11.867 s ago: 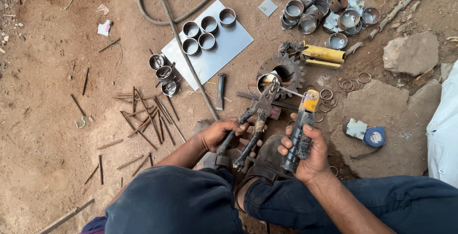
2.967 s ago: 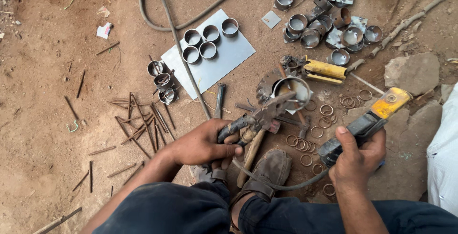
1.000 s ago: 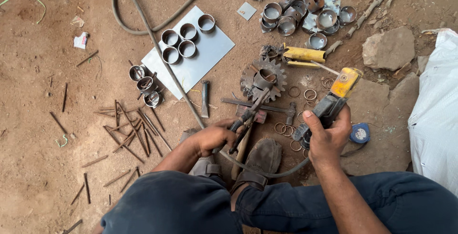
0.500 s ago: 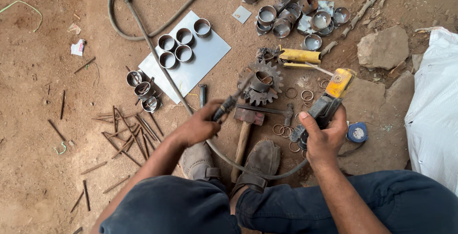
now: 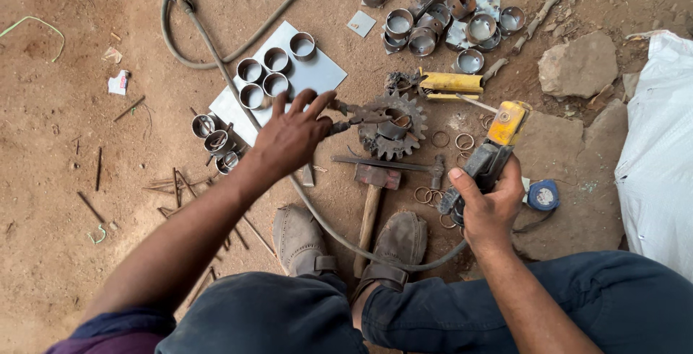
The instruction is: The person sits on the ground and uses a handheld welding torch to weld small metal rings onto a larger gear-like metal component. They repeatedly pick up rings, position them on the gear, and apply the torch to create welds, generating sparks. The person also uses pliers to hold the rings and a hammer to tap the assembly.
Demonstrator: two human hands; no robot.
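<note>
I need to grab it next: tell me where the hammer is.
In the head view, the hammer lies on the dirt at centre, head just below the toothed gear, wooden handle running down between the two shoes, between both hands.

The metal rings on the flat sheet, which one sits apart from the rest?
The ring at the sheet's top corner; the other three huddle together lower left, near the left hand.

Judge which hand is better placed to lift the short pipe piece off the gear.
Left, probably. The left hand already holds pliers whose tips reach the pipe piece on the gear. The right hand is occupied gripping the yellow-tipped welding holder.
</note>
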